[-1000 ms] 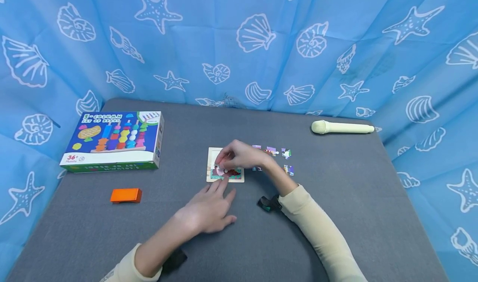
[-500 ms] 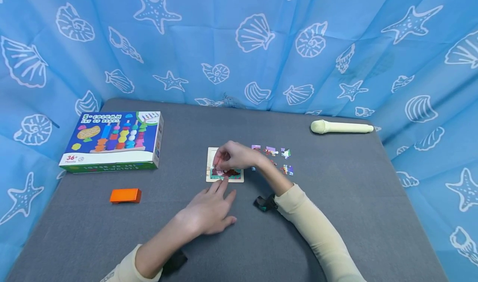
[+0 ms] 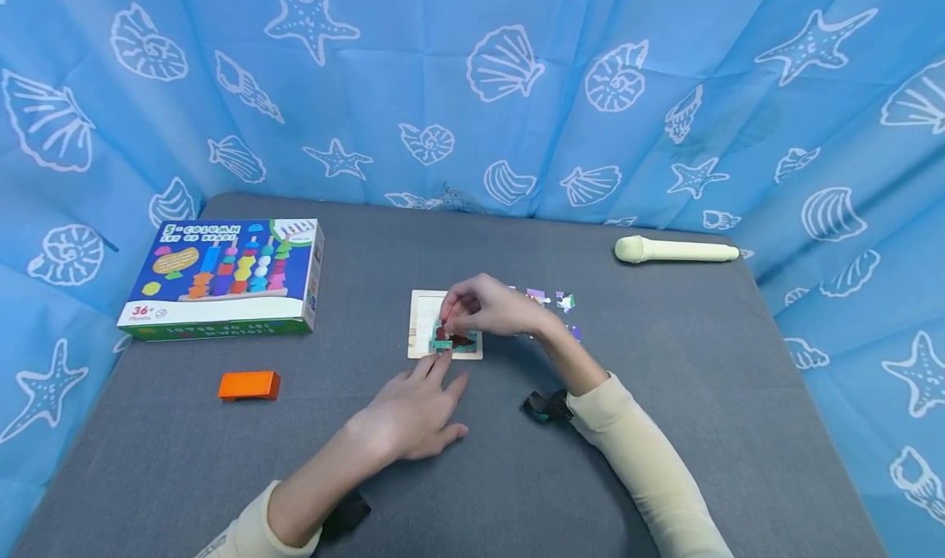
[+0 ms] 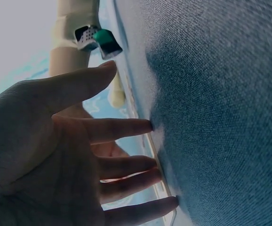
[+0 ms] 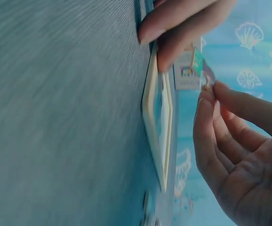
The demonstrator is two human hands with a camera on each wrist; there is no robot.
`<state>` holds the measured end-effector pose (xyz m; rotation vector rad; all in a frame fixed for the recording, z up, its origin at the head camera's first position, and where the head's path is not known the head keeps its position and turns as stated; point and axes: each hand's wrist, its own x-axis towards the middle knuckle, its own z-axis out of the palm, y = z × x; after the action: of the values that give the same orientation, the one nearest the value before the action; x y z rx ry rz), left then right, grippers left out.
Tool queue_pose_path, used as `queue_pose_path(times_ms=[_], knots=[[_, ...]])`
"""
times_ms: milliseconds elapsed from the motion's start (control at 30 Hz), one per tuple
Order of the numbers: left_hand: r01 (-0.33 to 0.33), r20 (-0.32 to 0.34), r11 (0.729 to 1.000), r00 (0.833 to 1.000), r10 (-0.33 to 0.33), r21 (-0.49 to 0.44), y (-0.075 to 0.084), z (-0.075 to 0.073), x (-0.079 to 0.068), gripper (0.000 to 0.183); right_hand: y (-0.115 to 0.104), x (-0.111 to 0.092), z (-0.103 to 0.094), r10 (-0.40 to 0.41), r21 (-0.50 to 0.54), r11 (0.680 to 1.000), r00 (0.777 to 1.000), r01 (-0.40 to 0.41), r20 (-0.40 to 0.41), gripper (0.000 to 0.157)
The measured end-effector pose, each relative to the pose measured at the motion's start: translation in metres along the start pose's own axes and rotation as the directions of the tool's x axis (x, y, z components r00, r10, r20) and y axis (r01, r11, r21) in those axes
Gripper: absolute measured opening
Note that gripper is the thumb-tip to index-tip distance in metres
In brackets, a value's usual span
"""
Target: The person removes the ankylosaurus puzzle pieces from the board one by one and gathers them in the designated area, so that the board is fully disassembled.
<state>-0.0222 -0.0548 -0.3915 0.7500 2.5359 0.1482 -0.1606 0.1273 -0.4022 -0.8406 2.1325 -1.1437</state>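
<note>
A small wooden puzzle tray (image 3: pixel 416 316) lies mid-table, with a teal and dark-red picture section in its lower right and pale bare wood at its left. Above it, my right hand (image 3: pixel 490 305) pinches a teal and dark puzzle piece (image 5: pixel 206 70) between thumb and fingertips, raised off the tray in the right wrist view. My left hand (image 3: pixel 413 414) lies palm down, its fingers extended and fingertips at the tray's near edge; in the left wrist view those fingers (image 4: pixel 126 167) look fairly straight. The right hand hides part of the tray.
Several loose puzzle pieces (image 3: pixel 565 301) lie right of the tray, partly behind the right forearm. A bead-set box (image 3: pixel 221 279) and an orange block (image 3: pixel 249 386) are at the left. A pale microphone-shaped object (image 3: pixel 675 251) lies at the back right, before a blue curtain (image 3: pixel 443 74).
My right hand has shifted slightly right and lifted a piece, baring pale wood at the tray's left. The left hand has stayed in place.
</note>
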Motion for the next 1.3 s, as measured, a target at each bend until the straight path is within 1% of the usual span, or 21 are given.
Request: queue_pose_path(times_ms=[167,333,467,600,733,833,933,1133,1300], knots=[[-0.008,-0.02,1.0,1.0,0.008,-0.01,-0.001,0.0,0.0,0.071,0.009,-0.022,-0.012,0.05,0.043,0.998,0.999,-0.049,-0.018,0.009],[0.003,-0.016,1.0,1.0,-0.004,-0.011,-0.001,0.0,0.0,0.07,0.016,-0.046,-0.022,0.084,0.043,0.996,0.996,-0.083,-0.023,0.01],[0.01,-0.013,1.0,1.0,-0.01,-0.017,-0.001,-0.001,0.001,0.071,0.02,-0.061,-0.026,0.113,0.038,0.993,0.994,-0.112,-0.011,0.011],[0.007,-0.014,1.0,1.0,-0.007,-0.019,-0.001,-0.001,0.0,0.071,0.025,-0.072,-0.026,0.127,0.031,0.991,0.992,-0.128,0.022,0.011],[0.003,-0.014,1.0,1.0,-0.003,-0.02,-0.001,-0.001,0.0,0.071,0.03,-0.076,-0.023,0.135,0.003,0.991,0.989,-0.135,0.057,0.009],[0.001,-0.017,1.0,1.0,-0.001,-0.022,-0.002,0.0,0.0,0.071,0.032,-0.076,-0.021,0.149,-0.033,0.989,0.987,-0.147,0.066,0.007],[-0.005,-0.024,1.0,1.0,0.004,-0.023,-0.002,0.0,0.0,0.071,0.031,-0.077,-0.021,0.162,-0.06,0.986,0.985,-0.158,0.064,0.007],[-0.017,-0.037,1.0,0.999,0.017,-0.001,-0.002,-0.001,0.0,0.07,0.028,-0.076,-0.023,0.181,-0.076,0.981,0.981,-0.176,0.066,0.008],[-0.021,-0.037,1.0,0.999,0.022,0.013,-0.002,-0.001,0.0,0.071,0.026,-0.077,-0.025,0.171,-0.096,0.981,0.984,-0.166,0.045,0.008]])
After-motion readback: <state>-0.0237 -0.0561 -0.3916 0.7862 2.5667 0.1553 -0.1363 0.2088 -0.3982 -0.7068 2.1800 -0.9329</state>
